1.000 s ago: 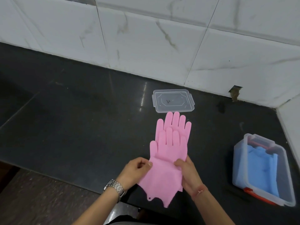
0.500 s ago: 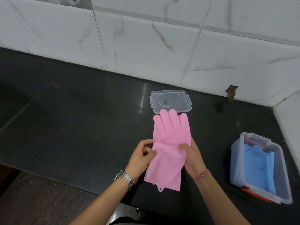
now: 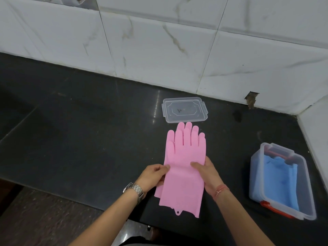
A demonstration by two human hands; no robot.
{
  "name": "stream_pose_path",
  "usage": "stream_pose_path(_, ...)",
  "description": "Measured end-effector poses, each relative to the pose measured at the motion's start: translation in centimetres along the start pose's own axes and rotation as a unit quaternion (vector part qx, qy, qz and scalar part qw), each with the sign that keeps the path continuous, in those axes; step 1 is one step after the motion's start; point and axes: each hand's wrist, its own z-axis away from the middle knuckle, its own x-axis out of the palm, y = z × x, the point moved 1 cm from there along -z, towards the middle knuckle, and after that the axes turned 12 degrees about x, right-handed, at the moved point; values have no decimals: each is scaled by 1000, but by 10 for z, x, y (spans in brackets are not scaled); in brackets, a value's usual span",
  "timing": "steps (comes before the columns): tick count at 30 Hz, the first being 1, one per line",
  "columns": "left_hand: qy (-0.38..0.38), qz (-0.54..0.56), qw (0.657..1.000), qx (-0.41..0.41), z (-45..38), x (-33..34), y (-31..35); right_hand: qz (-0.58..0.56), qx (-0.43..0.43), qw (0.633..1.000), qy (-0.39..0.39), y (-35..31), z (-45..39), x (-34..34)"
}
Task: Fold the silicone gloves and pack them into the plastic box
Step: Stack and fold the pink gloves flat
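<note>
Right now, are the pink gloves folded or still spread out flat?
Spread, not folded: the pink gloves lie stacked at full length on the counter, fingers toward the lid.

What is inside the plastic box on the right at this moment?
The plastic box holds blue gloves, lying against its left wall. A red part shows at the far end, partly covered. The box floor under the gloves is hidden. Its lid lies apart on the counter.

Two pink gloves (image 3: 185, 157), one box (image 3: 282, 180), one lid (image 3: 184, 110)
</note>
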Motion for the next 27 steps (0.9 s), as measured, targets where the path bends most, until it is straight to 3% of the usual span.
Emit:
stream_pose_path(8, 74, -5, 997, -4, -41, 5, 29, -2, -3, 1000, -21, 2, 4, -3)
stream_pose_path(14, 71, 21, 997, -26, -56, 9, 30, -10, -6, 999, -45, 1, 3, -4)
stream_pose_path(23, 100, -56, 990, 80, -73, 18, 40, -25, -40, 994, -99, -3, 0, -3)
stream_pose_path(27, 118, -27, 983, 141, -81, 18, 48, -30, -61, 992, -109, -10, 0, 1)
